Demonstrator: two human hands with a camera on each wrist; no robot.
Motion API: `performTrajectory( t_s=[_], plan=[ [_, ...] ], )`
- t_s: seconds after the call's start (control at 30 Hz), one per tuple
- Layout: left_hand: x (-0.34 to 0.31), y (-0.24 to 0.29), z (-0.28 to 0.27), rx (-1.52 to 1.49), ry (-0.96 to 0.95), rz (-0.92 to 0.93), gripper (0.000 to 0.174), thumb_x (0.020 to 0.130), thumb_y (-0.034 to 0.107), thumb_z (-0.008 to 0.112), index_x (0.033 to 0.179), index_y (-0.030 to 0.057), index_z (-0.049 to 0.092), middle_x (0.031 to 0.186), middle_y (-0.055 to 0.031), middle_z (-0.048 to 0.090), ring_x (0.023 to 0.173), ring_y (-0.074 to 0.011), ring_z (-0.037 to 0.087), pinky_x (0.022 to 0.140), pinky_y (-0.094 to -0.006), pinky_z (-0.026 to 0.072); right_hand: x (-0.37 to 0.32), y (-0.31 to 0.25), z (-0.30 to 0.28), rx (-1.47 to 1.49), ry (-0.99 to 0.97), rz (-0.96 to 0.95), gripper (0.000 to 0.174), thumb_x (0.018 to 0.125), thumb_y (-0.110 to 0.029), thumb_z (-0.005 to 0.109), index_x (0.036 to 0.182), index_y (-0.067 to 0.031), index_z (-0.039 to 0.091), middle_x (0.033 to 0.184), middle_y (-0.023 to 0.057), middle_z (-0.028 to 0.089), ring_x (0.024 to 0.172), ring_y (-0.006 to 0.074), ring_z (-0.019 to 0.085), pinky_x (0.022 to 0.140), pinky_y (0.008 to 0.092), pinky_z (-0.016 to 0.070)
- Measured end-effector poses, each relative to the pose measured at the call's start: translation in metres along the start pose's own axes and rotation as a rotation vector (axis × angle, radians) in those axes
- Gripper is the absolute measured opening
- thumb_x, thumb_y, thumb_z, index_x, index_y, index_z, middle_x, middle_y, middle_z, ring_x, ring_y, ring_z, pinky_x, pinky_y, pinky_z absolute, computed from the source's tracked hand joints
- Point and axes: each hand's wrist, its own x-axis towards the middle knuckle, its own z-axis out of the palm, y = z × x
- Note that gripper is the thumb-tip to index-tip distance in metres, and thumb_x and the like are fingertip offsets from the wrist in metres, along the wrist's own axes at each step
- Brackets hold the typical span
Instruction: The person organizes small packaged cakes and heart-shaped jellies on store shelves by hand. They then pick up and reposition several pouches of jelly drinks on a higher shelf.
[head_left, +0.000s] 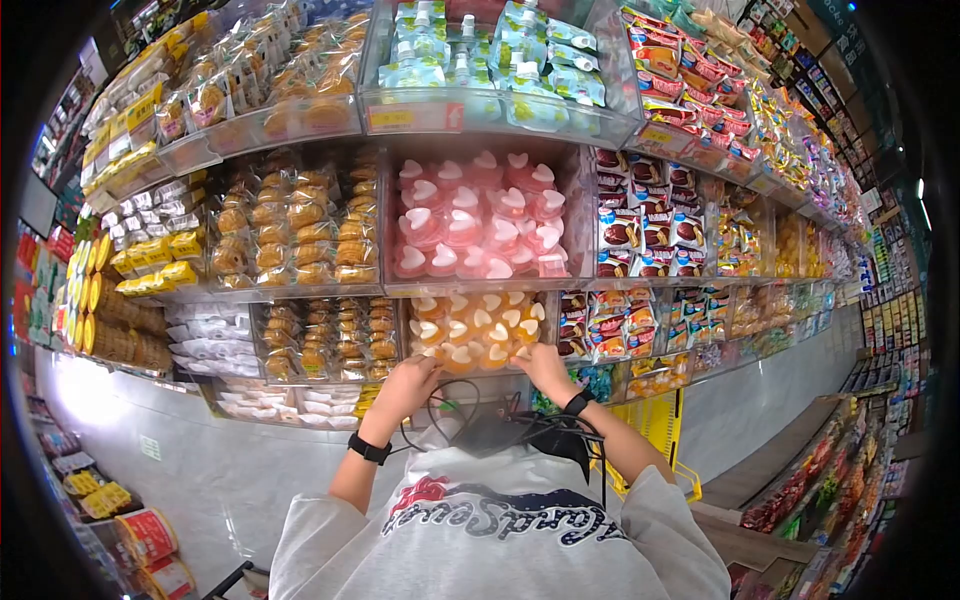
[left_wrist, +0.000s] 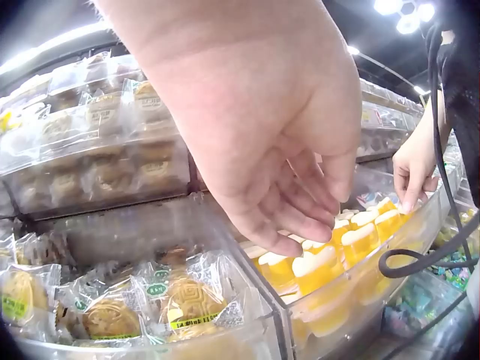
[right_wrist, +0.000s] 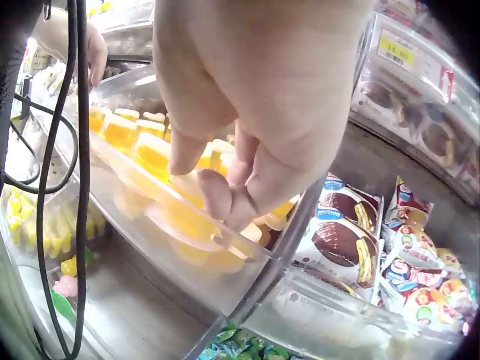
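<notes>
Orange jelly cups with white heart-shaped lids fill a clear plastic bin. Over the bin's left side is my left hand, its fingers loosely bent above the lids and no cup between them in the left wrist view. My right hand reaches down at the bin's front right corner, fingertips right at the lids of the orange cups there. In the head view the left hand and right hand stand at either end of the bin's front edge.
Pink heart-lidded jelly cups fill the bin above. Wrapped round cookies lie to the left, packaged chocolate pies to the right. Black cables hang before the body. A yellow basket is at lower right.
</notes>
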Motion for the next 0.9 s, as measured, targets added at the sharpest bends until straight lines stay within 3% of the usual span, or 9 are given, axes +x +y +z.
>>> performTrajectory(
  t_s=[0.2,0.4,0.6,0.7,0.8,0.9],
  plan=[
    [-0.003,0.0,-0.003,-0.008,0.008,0.0,0.015,0.085,0.013,0.058,0.092,-0.0005,0.061,0.085,-0.02,0.061,0.082,-0.0377,0.06,0.072,-0.043,0.0485,0.014,0.038,0.032,0.094,0.089,-0.157,0.038,0.079,-0.03,0.071,0.095,0.0033,0.06,0.076,0.0215,0.063,0.076,0.0409,0.062,0.065,0.0439,0.0486],
    [-0.004,0.0,-0.003,-0.012,0.015,-0.011,0.015,0.085,0.013,0.058,0.093,0.0004,0.062,0.085,-0.0194,0.062,0.082,-0.0375,0.06,0.072,-0.0429,0.0487,0.015,0.03,0.02,0.134,0.078,-0.149,0.044,0.079,-0.037,0.07,0.088,0.0044,0.055,0.069,0.0184,0.059,0.065,0.0396,0.058,0.059,0.0456,0.0451],
    [0.0,-0.008,0.008,0.016,0.008,0.039,0.015,0.084,0.012,0.058,0.094,0.0015,0.062,0.085,-0.0188,0.062,0.081,-0.0369,0.06,0.072,-0.0425,0.0492,0.012,0.019,0.022,0.135,0.156,-0.06,0.048,0.08,-0.04,0.069,0.09,0.006,0.058,0.075,0.0229,0.063,0.074,0.0403,0.062,0.064,0.0445,0.0492],
    [0.005,-0.012,0.016,0.019,0.003,0.07,0.016,0.082,0.011,0.058,0.095,0.002,0.063,0.085,-0.0181,0.062,0.082,-0.0361,0.061,0.073,-0.0425,0.0492,0.011,0.01,0.014,0.183,0.099,0.006,0.047,0.079,-0.041,0.07,0.086,0.0049,0.061,0.078,0.0257,0.063,0.08,0.0409,0.063,0.068,0.0447,0.0502],
    [0.016,0.0,0.022,0.049,0.008,0.117,0.018,0.081,0.012,0.059,0.096,0.0029,0.063,0.087,-0.0163,0.063,0.086,-0.0342,0.061,0.077,-0.0425,0.0481,0.013,0.019,0.019,0.121,0.156,-0.085,0.047,0.08,-0.043,0.069,0.08,0.0037,0.063,0.07,0.022,0.063,0.068,0.035,0.065,0.061,0.0418,0.0505],
    [0.028,0.013,0.031,0.126,-0.001,0.15,0.017,0.079,0.011,0.059,0.095,0.0042,0.063,0.089,-0.0143,0.063,0.091,-0.0328,0.059,0.081,-0.0429,0.0459,0.015,0.025,0.017,0.115,0.028,0.003,0.047,0.082,-0.044,0.067,0.075,0.0022,0.063,0.061,0.0153,0.061,0.054,0.0253,0.064,0.053,0.0366,0.0499]
  ],
)
